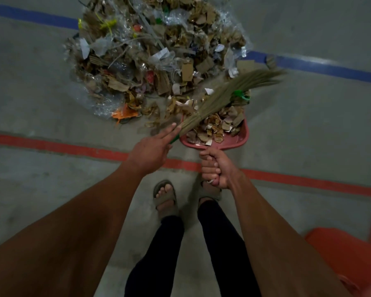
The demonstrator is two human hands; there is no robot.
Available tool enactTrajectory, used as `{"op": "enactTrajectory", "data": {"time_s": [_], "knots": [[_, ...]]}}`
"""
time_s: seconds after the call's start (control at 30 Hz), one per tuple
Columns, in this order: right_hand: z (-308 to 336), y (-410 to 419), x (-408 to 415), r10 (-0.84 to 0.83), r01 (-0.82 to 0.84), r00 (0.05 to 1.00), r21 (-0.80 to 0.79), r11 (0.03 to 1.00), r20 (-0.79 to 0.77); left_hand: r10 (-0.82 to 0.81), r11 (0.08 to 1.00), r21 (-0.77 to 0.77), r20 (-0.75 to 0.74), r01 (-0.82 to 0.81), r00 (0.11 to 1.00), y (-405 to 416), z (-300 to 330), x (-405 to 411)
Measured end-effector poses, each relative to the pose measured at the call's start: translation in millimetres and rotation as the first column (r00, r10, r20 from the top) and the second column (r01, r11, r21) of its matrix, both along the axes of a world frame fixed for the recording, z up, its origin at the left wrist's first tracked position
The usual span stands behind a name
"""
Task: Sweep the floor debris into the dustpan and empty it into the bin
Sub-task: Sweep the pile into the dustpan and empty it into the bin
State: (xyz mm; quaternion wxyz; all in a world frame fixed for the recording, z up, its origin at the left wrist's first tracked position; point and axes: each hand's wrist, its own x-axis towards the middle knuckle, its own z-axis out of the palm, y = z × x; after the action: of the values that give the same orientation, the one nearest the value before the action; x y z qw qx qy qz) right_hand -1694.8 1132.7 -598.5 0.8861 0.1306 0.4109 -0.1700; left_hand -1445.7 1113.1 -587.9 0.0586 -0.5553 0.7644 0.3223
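Smooth grey concrete floor point(41, 99) fills the frame, crossed by a blue painted line point(330, 67) up top and a red painted line point(73, 147) mid-frame, with bare floor open on both sides. The big ragged heap of torn cardboard, crinkly clear plastic and paper scraps point(150, 54) sits top centre. An orange plastic bin point(349, 256) pokes in at the lower right corner. The pink plastic dustpan point(236, 140), packed with cardboard bits, touches the heap's lower right edge. The straw hand broom point(223, 97) slants over it. Left hand point(150, 153) holds the broom's green handle with two fingers straight along it; right hand point(216, 168) is clenched on the dustpan handle.
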Motion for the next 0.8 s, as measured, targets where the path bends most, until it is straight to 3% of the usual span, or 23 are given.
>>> {"op": "enactTrajectory", "data": {"time_s": [0.47,0.8], "knots": [[138.0,45.5,-27.9,-0.115,0.114,0.993,-0.08,0.99,-0.008,-0.065,0.998,-0.019,-0.056,0.064,0.996,14.1,152.5,-36.3],[199.7,97.0,-63.3,-0.333,0.321,0.934,-0.103,0.941,-0.127,-0.309,0.951,-0.04,-0.113,0.306,0.944,15.4,198.4,-88.8]]}}
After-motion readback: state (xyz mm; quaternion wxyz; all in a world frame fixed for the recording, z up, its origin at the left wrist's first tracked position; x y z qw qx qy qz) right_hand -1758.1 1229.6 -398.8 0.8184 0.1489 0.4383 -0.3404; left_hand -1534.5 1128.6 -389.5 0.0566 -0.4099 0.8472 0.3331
